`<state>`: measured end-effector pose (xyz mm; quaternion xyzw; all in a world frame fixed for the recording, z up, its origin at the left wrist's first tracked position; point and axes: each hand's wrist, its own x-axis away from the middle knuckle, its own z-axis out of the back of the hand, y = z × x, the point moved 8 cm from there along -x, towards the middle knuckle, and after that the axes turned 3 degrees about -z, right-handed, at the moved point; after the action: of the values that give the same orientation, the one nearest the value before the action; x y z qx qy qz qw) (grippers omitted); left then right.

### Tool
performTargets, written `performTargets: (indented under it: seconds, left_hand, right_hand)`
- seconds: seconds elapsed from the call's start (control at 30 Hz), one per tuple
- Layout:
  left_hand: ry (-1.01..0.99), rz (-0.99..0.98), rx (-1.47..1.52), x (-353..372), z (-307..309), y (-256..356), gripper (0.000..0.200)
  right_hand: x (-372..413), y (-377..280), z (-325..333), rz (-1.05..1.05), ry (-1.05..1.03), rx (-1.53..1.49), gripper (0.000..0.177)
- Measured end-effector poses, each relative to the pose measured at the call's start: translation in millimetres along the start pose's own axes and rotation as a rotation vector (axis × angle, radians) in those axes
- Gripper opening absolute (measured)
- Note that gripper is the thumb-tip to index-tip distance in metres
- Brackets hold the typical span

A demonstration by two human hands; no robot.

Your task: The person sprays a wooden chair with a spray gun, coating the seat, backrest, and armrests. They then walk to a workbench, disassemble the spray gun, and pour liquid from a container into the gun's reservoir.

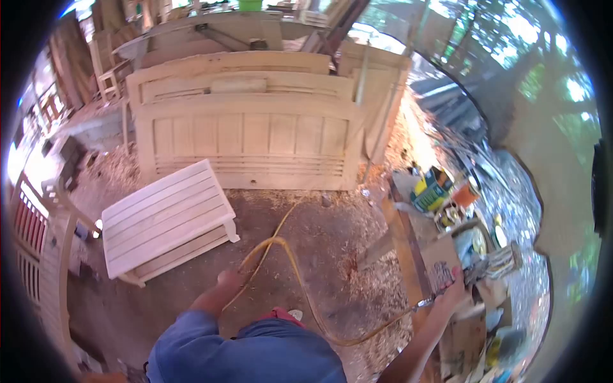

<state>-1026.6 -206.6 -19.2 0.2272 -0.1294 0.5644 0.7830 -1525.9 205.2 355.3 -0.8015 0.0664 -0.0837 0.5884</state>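
Note:
My left hand (pixel 231 278) is closed around a yellow hose (pixel 295 262), which arches up from it and loops down across the floor to the right. At the hose's other end, my right hand (pixel 452 290) is closed on a metal fitting (pixel 424 302), beside a cardboard box (pixel 439 258) on the cluttered bench. What else that hand holds is too small to tell. To the left of my left hand stands a low slatted wooden table (pixel 169 214).
A large panelled wooden headboard (pixel 249 134) stands upright ahead. A wooden chair (pixel 54 255) is at the far left. Cans, a green and yellow box (pixel 429 191) and cartons crowd the bench at right. Wood shavings (pixel 383 319) lie on the floor.

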Motion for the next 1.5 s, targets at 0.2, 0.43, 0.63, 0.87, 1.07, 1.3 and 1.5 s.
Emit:
performTargets:
  seconds: [0.2,0.43,0.63,0.87,1.07,1.3,1.5]
  left_hand:
    - [0.187,0.093,0.133,-58.1,90.5,81.9,0.032]
    - [0.213,0.353,0.377,1.3,-29.7,95.5,0.035]
    - [0.267,0.744,0.481,88.7,-47.6,106.4,0.027]
    - [0.840,-0.126,0.449,102.5,215.7,355.4,0.020]
    - [0.825,-0.491,0.165,-8.2,163.7,529.2,0.027]
    - [0.069,-0.440,0.463,-130.2,151.2,526.5,0.035]
    - [-0.558,-0.882,0.458,-178.6,151.7,490.4,0.041]
  right_hand:
    - [-68.6,0.0,-88.3,-0.020,-0.161,-0.096,0.016]
    - [-149.6,-7.5,-204.1,-0.063,-0.456,-0.187,0.012]
    - [-217.5,30.0,-278.6,0.008,-0.495,0.038,0.023]
    - [-199.1,93.6,-374.0,0.118,-0.446,0.007,0.051]
    - [-170.1,162.4,-431.4,-0.137,-0.488,-0.018,0.053]
    - [-150.7,195.0,-489.8,-0.148,-0.618,-0.030,0.037]
    - [-120.3,216.5,-512.5,-0.830,-1.003,-0.295,0.048]
